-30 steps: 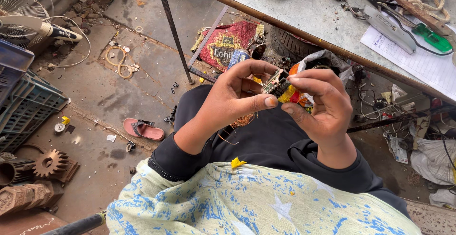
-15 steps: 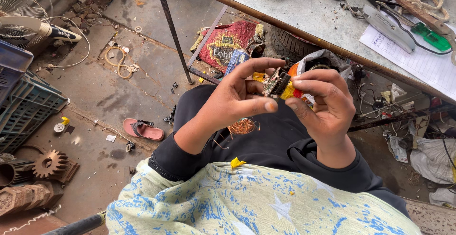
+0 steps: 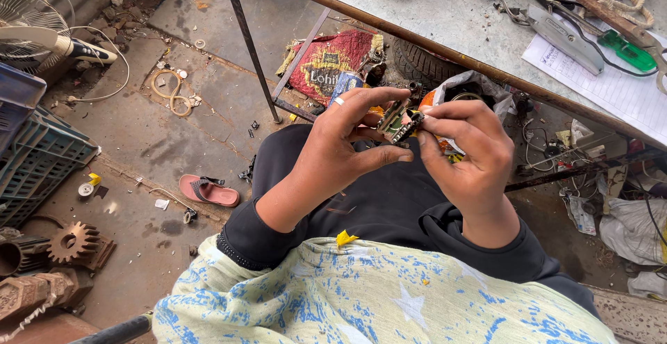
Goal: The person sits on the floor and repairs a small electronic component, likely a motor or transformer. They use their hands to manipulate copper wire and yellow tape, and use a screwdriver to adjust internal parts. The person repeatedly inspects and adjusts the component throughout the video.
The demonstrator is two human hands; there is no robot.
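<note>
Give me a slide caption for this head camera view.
Left hand and right hand together hold a small metal part above the lap, beside a cluttered workbench.

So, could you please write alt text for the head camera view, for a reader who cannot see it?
Seen from above, a seated person's left hand and right hand together hold a small dark metal part over the lap. A cluttered workbench stands in front, and a pink sandal and a rusty gear lie on the dirty concrete floor.
</note>
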